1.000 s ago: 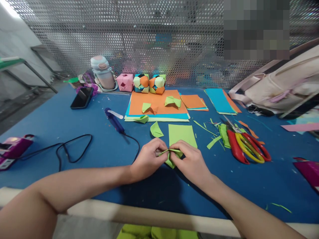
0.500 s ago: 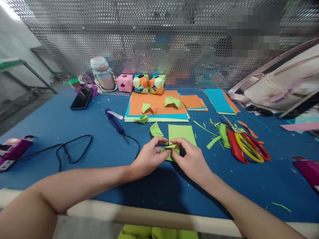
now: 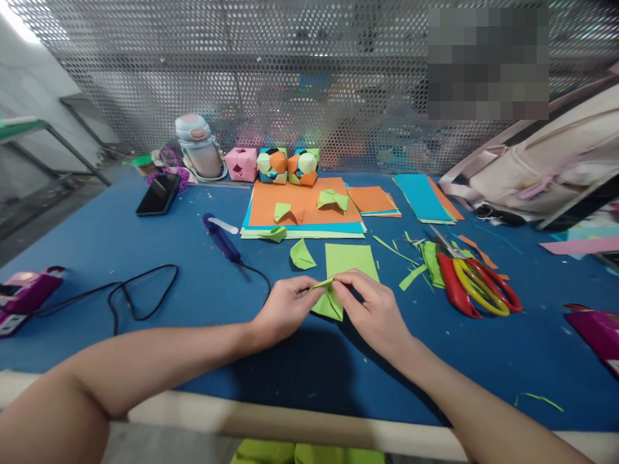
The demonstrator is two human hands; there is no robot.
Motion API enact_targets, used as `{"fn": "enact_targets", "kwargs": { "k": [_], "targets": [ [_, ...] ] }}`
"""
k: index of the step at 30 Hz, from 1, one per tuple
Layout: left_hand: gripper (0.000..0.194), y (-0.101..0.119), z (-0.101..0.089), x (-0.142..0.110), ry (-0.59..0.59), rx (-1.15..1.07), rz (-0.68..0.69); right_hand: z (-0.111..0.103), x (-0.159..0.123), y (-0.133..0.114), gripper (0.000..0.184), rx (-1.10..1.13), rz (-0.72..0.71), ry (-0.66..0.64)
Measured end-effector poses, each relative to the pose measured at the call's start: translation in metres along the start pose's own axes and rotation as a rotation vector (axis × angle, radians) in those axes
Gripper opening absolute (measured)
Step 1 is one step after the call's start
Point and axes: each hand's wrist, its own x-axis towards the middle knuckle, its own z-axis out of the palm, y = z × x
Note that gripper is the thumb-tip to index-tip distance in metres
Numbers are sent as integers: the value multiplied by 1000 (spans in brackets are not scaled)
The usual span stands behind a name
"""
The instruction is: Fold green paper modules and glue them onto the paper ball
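A small folded piece of green paper (image 3: 329,299) is pinched between my two hands just above the blue table (image 3: 145,322). My left hand (image 3: 285,308) grips its left end with thumb and fingers closed. My right hand (image 3: 374,312) grips the right end, fingers curled over the top fold. A flat green square sheet (image 3: 351,260) lies right behind my hands, and a folded green triangle (image 3: 302,254) sits to its left.
Orange and blue paper stacks (image 3: 304,209) with small green folded pieces lie behind. Paper cubes (image 3: 273,164) and a bottle (image 3: 198,147) stand by the mesh wall. Scissors (image 3: 469,283) and green scraps lie right; a blue tool (image 3: 221,235), a black cable (image 3: 140,290) and a phone (image 3: 158,194) left.
The green piece was turned and refolded between my fingers; it now hangs down as a pointed flap. Both hands stayed in nearly the same spot.
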Motion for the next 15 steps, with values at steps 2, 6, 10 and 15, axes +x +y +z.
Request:
{"fn": "enact_targets", "kwargs": {
  "k": [2, 6, 10, 15],
  "targets": [
    [25, 0, 0, 0, -2, 1, -6, 0, 0, 1, 13, 7, 19, 0],
    [25, -1, 0, -1, -20, -2, 1, 1, 0, 1, 7, 27, 7, 0],
    [27, -3, 0, -2, -50, 51, 35, 2, 1, 0, 15, 24, -21, 23],
    [26, -2, 1, -1, -19, 13, 6, 2, 2, -1, 17, 46, -20, 13]
  ]
}}
